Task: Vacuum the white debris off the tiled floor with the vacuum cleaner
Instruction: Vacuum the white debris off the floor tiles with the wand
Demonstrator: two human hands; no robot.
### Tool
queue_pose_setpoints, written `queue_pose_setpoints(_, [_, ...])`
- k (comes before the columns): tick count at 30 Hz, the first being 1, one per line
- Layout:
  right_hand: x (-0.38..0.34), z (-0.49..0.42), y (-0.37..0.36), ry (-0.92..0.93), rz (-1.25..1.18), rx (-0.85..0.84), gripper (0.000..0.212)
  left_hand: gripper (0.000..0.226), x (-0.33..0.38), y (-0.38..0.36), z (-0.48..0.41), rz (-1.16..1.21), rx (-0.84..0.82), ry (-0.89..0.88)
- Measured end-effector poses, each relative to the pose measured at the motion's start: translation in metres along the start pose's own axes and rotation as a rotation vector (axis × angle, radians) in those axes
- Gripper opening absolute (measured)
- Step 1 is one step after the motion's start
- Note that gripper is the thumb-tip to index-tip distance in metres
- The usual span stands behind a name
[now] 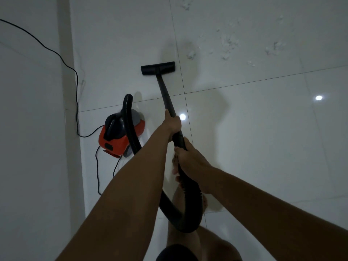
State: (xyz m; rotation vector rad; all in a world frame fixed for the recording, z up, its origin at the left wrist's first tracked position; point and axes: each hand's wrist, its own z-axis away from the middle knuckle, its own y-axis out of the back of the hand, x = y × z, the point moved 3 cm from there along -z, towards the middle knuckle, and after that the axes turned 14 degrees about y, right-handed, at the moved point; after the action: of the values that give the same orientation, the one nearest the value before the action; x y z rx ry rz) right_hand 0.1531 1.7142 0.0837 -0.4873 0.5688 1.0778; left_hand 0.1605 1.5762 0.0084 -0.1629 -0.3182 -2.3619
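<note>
Below me, on a glossy white tiled floor (pixel 244 129), I am working a vacuum cleaner with both bare hands. Both of my arms reach forward from the bottom of the view. My left hand (pixel 173 122) is closed around the black rigid wand (pixel 165 95), about halfway up its length. My right hand (pixel 190 159) is closed around the lower end of the same tube, where it joins the ribbed black hose (pixel 177 217). The hose loops down near my legs, then curves back up to the left and into the top of the machine.

At the far end of the wand, the flat black floor nozzle (pixel 157 68) rests on the tiles, lying crosswise, just left of a grout line. The white debris (pixel 228 44) lies scattered beyond it and to its right, in small fluffy clumps spread over the upper right tiles. The nearest clump (pixel 191 55) sits just past the nozzle's right end, not touching it.

To my left, the vacuum cleaner body (pixel 120 132), red with a black top and handle, stands on the floor near a white wall (pixel 28 129). A thin black power cord (pixel 76 87) runs from it along the base of the wall and up across the wall toward the upper left. Two bright spots of ceiling light reflect off the tiles.
</note>
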Motion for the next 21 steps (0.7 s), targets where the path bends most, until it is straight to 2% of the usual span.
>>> queue_pose_setpoints(4, [0.017, 0.011, 0.007, 0.024, -0.037, -0.015, 0.039, 0.067, -0.013, -0.016, 0.007, -0.017, -0.012, 0.009])
queue_pose_setpoints(10, [0.023, 0.029, 0.011, 0.14, 0.105, 0.017, 0.052, 0.066, -0.022, -0.032, 0.016, -0.059, -0.027, -0.012])
queue_pose_setpoints(21, [0.038, 0.022, 0.029, 0.185, 0.305, 0.039, 0.056, 0.066, -0.022, -0.054, 0.002, -0.115, -0.031, -0.046])
